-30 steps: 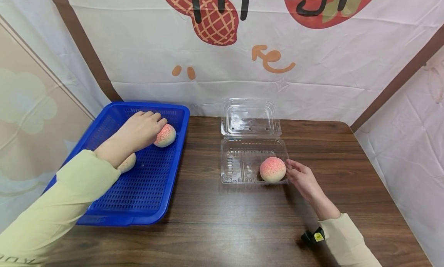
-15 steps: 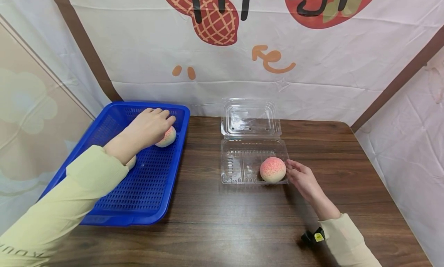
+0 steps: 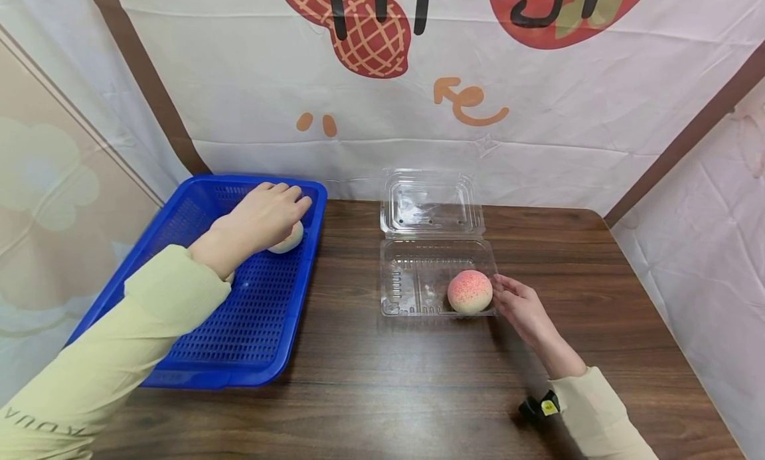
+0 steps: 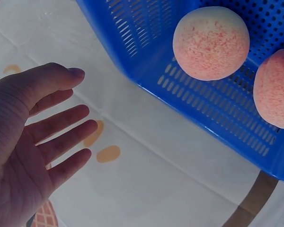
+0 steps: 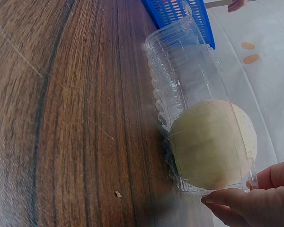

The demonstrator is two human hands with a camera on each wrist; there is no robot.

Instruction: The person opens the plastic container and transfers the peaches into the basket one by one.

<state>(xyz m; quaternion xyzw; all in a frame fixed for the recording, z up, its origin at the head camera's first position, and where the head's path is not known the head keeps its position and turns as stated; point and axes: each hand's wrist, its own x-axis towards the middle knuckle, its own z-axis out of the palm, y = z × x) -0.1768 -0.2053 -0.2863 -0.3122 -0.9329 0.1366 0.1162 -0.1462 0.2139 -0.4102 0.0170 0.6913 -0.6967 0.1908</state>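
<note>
My left hand [image 3: 268,212] hovers over the far end of the blue basket [image 3: 288,344], fingers apart and nothing in them. Below it, a pink-and-cream peach [image 3: 289,241] shows partly; the left wrist view has this peach [image 4: 211,43] and a second peach [image 4: 277,89] inside the basket, apart from the hand [image 4: 52,123]. On the table, a clear plastic clamshell box [image 3: 412,287] lies with its lid tipped back. One peach [image 3: 470,291] sits in its right half. My right hand [image 3: 522,310] pinches the box's right rim between thumb and fingers.
A brown wood-grain table [image 3: 382,393] carries the basket and the box, which stand apart. Behind them hangs a white printed cloth [image 3: 370,161]. The black wrist strap [image 3: 540,407] of the right arm sits low over the table.
My left hand has shifted right and slightly up over the basket, covering more of the far peach. The right hand, the box and its peach have stayed in place.
</note>
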